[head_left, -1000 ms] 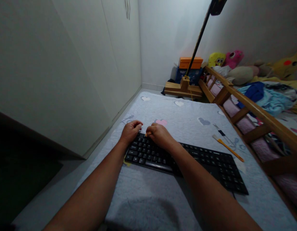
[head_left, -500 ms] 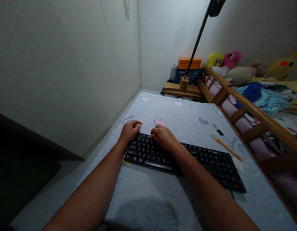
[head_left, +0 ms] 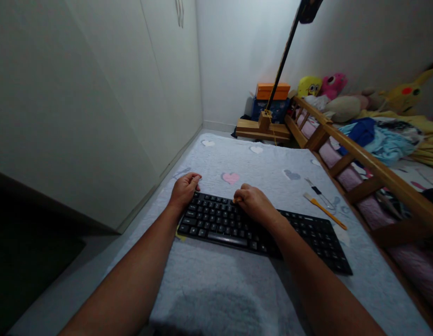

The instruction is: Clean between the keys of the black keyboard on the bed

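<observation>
The keyboard point(head_left: 233, 228) is being supported on the patterned cloth point(head_left: 254, 168), its long side set across the space between the two hands and beyond the right forearm. Its far left corner is being met by the left hand point(head_left: 184, 190), whose fingers are being kept curled; whether the casing is being gripped cannot be told. A small orange piece point(head_left: 237, 199) is being pinched in the right hand point(head_left: 254, 200) over the far row of keys.

Open cloth is being left beyond the keyboard's far edge and also in front of its near edge. The left side is being bounded by the wardrobe point(head_left: 97, 93), the right side by the bed rail point(head_left: 363, 150). Near the far right corner, room is being taken up by the brush point(head_left: 329, 214) and a thin tool point(head_left: 316, 191).

Keys right of centre are being hidden by the right hand and forearm. Both forearms are being cut off by the lower border. Most of the orange piece is being concealed by the fingers, so its shape cannot be made out.
</observation>
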Demonstrator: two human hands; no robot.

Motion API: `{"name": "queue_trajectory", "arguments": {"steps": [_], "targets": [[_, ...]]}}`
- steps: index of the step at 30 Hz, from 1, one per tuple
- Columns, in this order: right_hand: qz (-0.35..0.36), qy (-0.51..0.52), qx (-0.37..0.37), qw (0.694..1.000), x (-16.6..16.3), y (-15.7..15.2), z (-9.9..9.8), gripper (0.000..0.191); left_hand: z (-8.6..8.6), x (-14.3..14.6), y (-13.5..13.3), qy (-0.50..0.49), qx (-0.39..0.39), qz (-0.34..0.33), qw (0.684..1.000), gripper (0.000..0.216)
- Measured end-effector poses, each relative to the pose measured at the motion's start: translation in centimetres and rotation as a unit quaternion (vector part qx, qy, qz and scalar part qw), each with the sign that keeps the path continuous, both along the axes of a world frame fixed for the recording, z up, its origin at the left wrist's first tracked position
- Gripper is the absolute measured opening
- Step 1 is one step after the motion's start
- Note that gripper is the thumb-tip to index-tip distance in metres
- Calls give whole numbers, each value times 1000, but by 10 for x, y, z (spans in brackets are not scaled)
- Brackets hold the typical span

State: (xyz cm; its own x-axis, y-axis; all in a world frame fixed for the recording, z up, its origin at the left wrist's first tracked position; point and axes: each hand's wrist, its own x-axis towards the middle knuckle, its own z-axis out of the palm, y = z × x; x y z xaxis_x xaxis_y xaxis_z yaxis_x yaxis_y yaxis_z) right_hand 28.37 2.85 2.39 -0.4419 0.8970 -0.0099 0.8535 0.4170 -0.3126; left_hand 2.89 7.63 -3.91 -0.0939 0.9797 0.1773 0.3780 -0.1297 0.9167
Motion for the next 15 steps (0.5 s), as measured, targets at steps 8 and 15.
{"name": "queue_trajectory", "arguments": {"steps": [8, 15], "targets": [[-1, 25, -1, 1000, -2, 3, 6, 23, -1, -2, 1, 5, 10, 72, 997, 36], [14, 16, -8, 1000, -23, 0, 2, 25, 1, -3, 1, 31, -8, 61, 998, 34]]}}
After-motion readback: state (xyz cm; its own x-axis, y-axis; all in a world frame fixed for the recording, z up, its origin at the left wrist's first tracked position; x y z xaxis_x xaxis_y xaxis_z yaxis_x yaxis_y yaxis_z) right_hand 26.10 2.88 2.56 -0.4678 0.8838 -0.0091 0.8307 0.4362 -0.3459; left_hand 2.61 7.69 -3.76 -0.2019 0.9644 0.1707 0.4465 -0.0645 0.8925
